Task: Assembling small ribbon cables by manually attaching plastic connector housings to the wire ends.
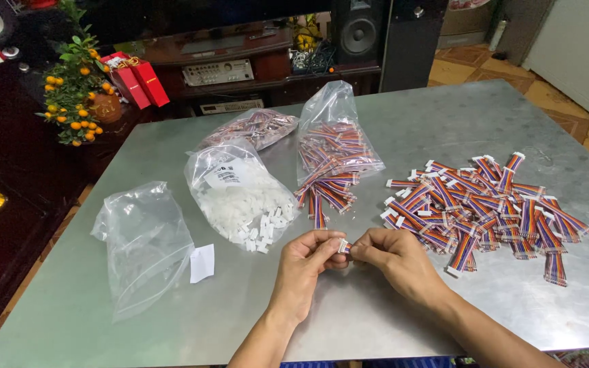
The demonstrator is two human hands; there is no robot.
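Observation:
My left hand (310, 256) and my right hand (391, 257) meet just above the metal table (403, 123), pinching between their fingertips a short rainbow ribbon cable with a white connector (344, 247). A pile of several finished rainbow cables with white ends (485, 208) lies right of my hands. In front of them a clear bag of small white plastic connectors (240, 194) spills onto the table, and a clear bag of rainbow cables (332, 153) spills a loose bunch (325, 193).
An empty clear bag (144, 242) and a white slip of paper (202, 262) lie at the left. Another bag of cables (253, 127) rests farther back. Beyond the table stand a small orange-fruited tree (73, 85), red boxes (138, 80), a shelf with audio gear and a speaker (358, 31).

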